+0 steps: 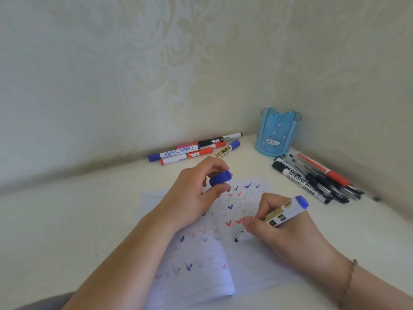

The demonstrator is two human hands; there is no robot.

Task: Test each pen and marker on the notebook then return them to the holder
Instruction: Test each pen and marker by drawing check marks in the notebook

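Over the lined notebook [243, 260]: right hand [281, 231] clenched around a blue-ended whiteboard marker [285, 213], tip pressed to the page among small red, blue and black ticks. Above that, left hand [192, 193] raised, thumb and fingertips pinching the blue cap [220, 179], open end turned rightward. Beyond the notebook's far right corner, translucent blue pen holder [278, 133], divided into compartments, cartoon animal on its front, nothing visible inside. Left of the holder, loose cluster of capped markers [192, 149]; right of it, pile of black and red pens [317, 177] on the white tabletop [67, 215].
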